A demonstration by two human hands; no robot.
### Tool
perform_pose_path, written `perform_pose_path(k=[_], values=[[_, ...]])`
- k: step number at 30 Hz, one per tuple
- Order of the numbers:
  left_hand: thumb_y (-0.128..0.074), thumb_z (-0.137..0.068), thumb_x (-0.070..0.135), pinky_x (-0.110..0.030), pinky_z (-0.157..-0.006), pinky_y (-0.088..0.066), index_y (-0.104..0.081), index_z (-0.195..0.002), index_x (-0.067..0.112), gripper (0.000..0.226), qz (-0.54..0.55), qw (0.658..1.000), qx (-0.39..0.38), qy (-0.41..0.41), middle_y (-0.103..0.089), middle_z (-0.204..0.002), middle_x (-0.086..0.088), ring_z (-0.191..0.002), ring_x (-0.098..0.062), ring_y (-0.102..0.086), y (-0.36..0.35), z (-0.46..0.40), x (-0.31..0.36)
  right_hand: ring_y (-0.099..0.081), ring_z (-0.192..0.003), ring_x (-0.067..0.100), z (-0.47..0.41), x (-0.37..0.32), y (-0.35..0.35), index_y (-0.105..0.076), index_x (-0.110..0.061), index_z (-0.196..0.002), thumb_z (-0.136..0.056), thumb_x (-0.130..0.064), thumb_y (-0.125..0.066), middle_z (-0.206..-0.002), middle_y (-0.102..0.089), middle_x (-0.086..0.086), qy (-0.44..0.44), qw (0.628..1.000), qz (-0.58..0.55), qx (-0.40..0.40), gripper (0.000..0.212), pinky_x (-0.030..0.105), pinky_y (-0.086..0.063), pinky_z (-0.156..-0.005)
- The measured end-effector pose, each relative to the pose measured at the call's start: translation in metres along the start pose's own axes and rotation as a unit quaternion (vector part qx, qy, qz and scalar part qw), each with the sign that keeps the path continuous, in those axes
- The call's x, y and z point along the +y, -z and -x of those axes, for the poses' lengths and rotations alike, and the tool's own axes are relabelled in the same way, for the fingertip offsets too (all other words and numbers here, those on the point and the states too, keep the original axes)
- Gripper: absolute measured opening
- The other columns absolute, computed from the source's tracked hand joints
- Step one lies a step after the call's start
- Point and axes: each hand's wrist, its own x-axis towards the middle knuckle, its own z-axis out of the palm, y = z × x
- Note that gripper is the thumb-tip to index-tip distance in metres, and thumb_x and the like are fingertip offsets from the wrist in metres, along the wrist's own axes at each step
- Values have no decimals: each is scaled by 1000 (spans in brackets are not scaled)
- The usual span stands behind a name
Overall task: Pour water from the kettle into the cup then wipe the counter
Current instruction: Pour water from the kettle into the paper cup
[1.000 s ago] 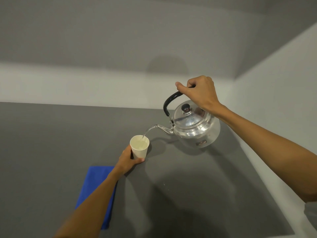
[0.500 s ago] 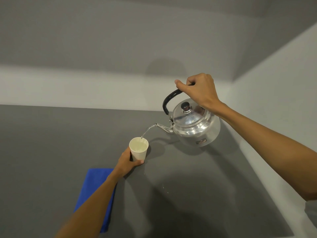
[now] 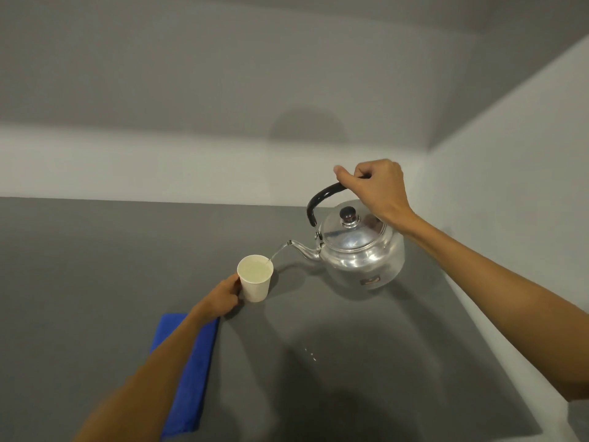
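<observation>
A shiny steel kettle (image 3: 360, 250) with a black handle hangs above the grey counter (image 3: 95, 266), tilted toward the left. My right hand (image 3: 376, 189) grips its handle from above. A thin stream of water runs from the spout into a white paper cup (image 3: 255, 283) standing on the counter. The cup is nearly full. My left hand (image 3: 224, 298) holds the cup's left side. A folded blue cloth (image 3: 194, 378) lies on the counter under my left forearm, partly hidden by it.
A few small water drops (image 3: 310, 354) lie on the counter in front of the cup. A white wall (image 3: 510, 218) borders the counter on the right and another at the back.
The kettle has tipped back slightly and the stream has thinned. The water level in the cup has risen. Both hands keep their grips.
</observation>
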Motion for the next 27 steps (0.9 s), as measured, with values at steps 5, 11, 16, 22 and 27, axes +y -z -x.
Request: perform_pose_path(k=[5,11,16,22,27], values=[[-37,-90,-12,-27,-85,-44,-50,-128,-2,42,43,977,208,-2,-57,-129,-22,-116,-29,-54,44,-9,37,-24,-43,12,33,26,2,-33,-10,-41,-84,-32,-68,-39,-26,-4,-110,992,-56,-1,59,17,-30,-50],[-46,-97,26,-14,-78,-40,-61,-110,13,23,27,968,166,-186,-66,-111,-3,-103,-14,-59,29,-15,142,-14,-40,8,59,55,-7,-22,-22,-42,-83,-31,-68,-36,-14,-11,-229,967,-106,43,62,18,-17,-40],[-38,-95,50,-12,-76,-38,-61,-111,20,41,-45,971,6,-233,-65,-106,6,-99,-7,-59,-27,-25,194,-15,-42,8,58,65,-16,-23,-23,-41,-84,-31,-65,-39,-16,-12,-254,958,-121,63,60,20,-17,-42],[-37,-94,52,-16,-64,-42,-65,-93,16,45,-55,971,-7,-231,-65,-74,4,-66,1,-59,-67,-60,206,-18,-45,12,43,80,-29,-28,-22,-41,-86,-25,-63,-43,-21,-5,-287,941,-150,100,57,28,-21,-49],[-44,-93,50,-8,-44,-32,-55,-63,22,43,-16,972,26,-232,-40,-52,9,-41,0,-36,-73,-73,199,-21,-45,14,40,84,-44,-30,-19,-40,-86,-26,-62,-42,-24,-3,-308,933,-143,116,57,29,-25,-50]])
